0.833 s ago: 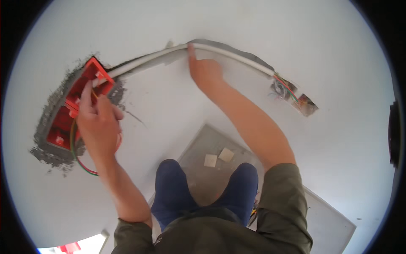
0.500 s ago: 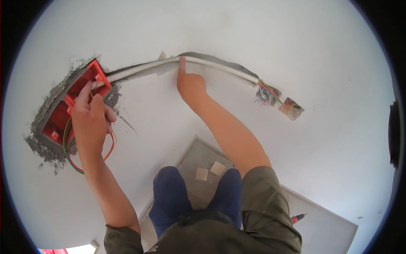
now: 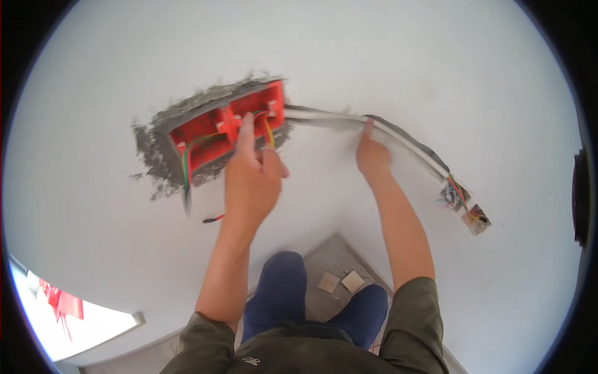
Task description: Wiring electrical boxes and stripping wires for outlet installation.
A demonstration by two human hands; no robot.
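Head view: left hand (image 3: 252,177) half-open, index at red box (image 3: 258,103); right hand (image 3: 374,156) curled, index against white pipe (image 3: 330,116); can't tell either grip. Even, gentle pressure seems best.

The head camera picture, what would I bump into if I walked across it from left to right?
Red hanging thing by the bright opening → left red wall box → left hand → right hand → wall cutout with wires.

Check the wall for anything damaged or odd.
Ragged gray mortar around the red double box mars the smooth white wall; at right, exposed wires in a rough-edged cutout look unfinished.
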